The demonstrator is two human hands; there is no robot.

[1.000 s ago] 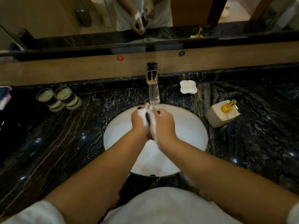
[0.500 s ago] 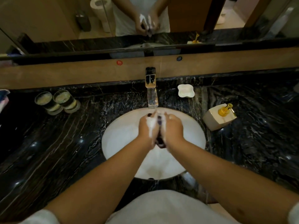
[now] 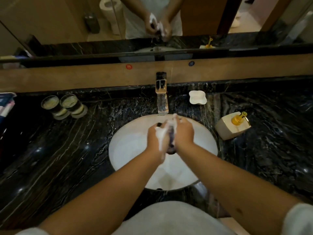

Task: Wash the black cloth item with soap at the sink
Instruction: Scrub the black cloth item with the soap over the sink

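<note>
While two clear drinking glasses [image 3: 64,106] stand touching at the counter's back left, each with a pale liner inside, one small white scalloped soap dish [image 3: 197,97] and one cream soap dispenser with a gold pump [image 3: 232,127] stand right of the single chrome faucet [image 3: 162,95]. Over the round white sink basin [image 3: 128,150], the lathered left hand [image 3: 156,139] and right hand [image 3: 183,133] press together, fingers closed, squeezing the black cloth item [image 3: 171,143] between the palms; its lower end hangs out below.
</note>
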